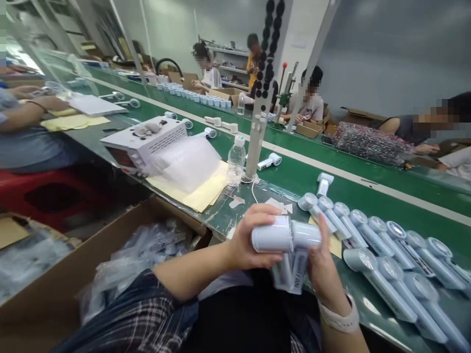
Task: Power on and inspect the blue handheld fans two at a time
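Observation:
My left hand (247,243) grips a pale blue handheld fan (273,237) by its round head, just above my lap. My right hand (324,272) holds a second fan (304,235) of the same kind, pressed against the first, with the handles pointing down between my palms. A row of several matching fans (382,247) lies on the bench to my right, heads toward me, some overlapping. One more fan (324,183) lies apart at the edge of the green belt.
A green conveyor belt (331,176) runs past, carrying scattered fans. A water bottle (236,161), a white post (255,132), a white machine (145,139) and yellow sheets (200,193) stand ahead left. A cardboard box of plastic bags (143,247) sits at my left. Other people sit around the line.

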Tool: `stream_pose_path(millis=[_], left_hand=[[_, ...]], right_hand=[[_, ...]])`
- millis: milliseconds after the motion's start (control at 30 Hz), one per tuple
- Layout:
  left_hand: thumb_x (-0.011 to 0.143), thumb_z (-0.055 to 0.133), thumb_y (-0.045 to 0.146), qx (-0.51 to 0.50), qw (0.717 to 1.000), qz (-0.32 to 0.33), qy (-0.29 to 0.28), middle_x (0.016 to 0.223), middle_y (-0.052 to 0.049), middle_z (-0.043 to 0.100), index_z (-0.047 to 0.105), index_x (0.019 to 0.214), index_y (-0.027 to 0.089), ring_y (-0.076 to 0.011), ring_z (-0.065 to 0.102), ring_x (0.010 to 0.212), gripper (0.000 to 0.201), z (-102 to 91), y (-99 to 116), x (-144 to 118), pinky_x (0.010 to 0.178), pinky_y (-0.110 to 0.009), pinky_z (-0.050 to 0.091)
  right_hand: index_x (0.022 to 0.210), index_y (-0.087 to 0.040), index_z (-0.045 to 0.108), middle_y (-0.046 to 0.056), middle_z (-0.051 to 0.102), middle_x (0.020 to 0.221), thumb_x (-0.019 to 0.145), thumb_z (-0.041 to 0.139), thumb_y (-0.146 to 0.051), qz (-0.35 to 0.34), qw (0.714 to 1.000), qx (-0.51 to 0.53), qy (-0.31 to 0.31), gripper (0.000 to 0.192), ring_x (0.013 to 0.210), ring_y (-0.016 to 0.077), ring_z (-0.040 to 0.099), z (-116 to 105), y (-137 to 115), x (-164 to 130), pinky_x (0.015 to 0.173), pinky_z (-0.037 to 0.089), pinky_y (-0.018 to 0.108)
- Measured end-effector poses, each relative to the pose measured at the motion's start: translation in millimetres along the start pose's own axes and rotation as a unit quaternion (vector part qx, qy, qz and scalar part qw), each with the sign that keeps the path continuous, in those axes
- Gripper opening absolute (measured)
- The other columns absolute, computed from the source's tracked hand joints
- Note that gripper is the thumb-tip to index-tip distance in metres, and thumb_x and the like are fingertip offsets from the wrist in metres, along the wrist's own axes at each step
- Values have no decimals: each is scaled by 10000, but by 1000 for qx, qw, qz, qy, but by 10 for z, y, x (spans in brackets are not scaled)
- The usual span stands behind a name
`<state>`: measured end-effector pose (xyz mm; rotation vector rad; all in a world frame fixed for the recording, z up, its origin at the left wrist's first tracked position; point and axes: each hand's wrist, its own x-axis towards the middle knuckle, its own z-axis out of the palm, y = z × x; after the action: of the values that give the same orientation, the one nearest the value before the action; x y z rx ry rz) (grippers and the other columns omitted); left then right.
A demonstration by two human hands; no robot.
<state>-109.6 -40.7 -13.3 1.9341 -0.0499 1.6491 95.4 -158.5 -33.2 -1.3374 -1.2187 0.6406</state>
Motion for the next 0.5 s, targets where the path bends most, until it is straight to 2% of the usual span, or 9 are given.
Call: stream_pose_path(millis=[67,133,167,233,300,333,367,433,500], left_hand=[[892,840,538,5,999,8,32,1390,-129,641,474,1541,337,-293,656,1272,771,285,-110,-143,1078,-508,593],[927,789,576,-6,999,-44,4,1399,-139,634,450,1546,335,-300,650,1293,746,477,-237,-214,1113,-529,569],[932,777,586,-10,995,-81,-52,1407,-150,637,449,1546,321,-311,649,1306,746,525,-308,-200,1132,-537,557],[909,796,592,5,963,-153,-221,1454,-181,637,508,1518,280,-351,624,1371,743,533,-483,-48,1195,-567,511],[873,828,600,78,896,-212,-383,1528,-176,626,634,1423,266,-379,558,1472,672,468,-732,251,1272,-578,439],[877,830,584,142,860,-242,-426,1581,-153,601,691,1358,275,-373,509,1529,589,427,-891,434,1303,-563,406],[911,803,562,222,823,-281,-440,1622,-109,578,695,1368,301,-328,494,1552,537,387,-1072,621,1313,-507,404],[998,717,474,299,799,-322,-410,1645,-150,542,648,1452,235,-319,459,1574,518,318,-1471,959,1308,-487,404],[1027,688,374,379,771,-359,-365,1597,-185,564,621,1468,168,-321,497,1534,491,256,-1855,1190,1292,-509,422]], right_hand=[[1761,-261,271,172,305,1823,849,651,-908,11,996,6,-90,1181,1643,406,397,65,48,-19,1289,420,569],[1747,-230,307,208,468,1723,812,767,-830,30,989,-30,-140,1203,1546,411,525,-13,61,-28,1243,473,574],[1735,-223,329,210,537,1662,827,804,-744,43,988,-69,-132,1150,1495,404,575,-98,75,-28,1225,488,579],[1720,-236,362,198,607,1573,872,797,-571,57,978,-186,-79,1010,1435,400,614,-321,139,-26,1198,499,607],[1706,-248,402,205,633,1503,881,772,-435,56,938,-341,-35,923,1392,432,625,-534,243,-34,1150,513,654],[1690,-232,434,224,645,1457,880,767,-385,48,909,-414,-17,888,1353,456,637,-605,294,-46,1110,527,676],[1665,-201,472,251,648,1420,887,759,-345,36,880,-474,3,842,1319,478,643,-640,335,-63,1074,537,694],[1608,-145,529,310,605,1443,935,715,-305,-7,834,-548,60,716,1339,521,604,-581,369,-107,1054,521,738],[1546,-132,567,335,546,1511,1000,643,-297,-65,815,-562,122,576,1409,530,543,-372,341,-146,1081,491,759]])
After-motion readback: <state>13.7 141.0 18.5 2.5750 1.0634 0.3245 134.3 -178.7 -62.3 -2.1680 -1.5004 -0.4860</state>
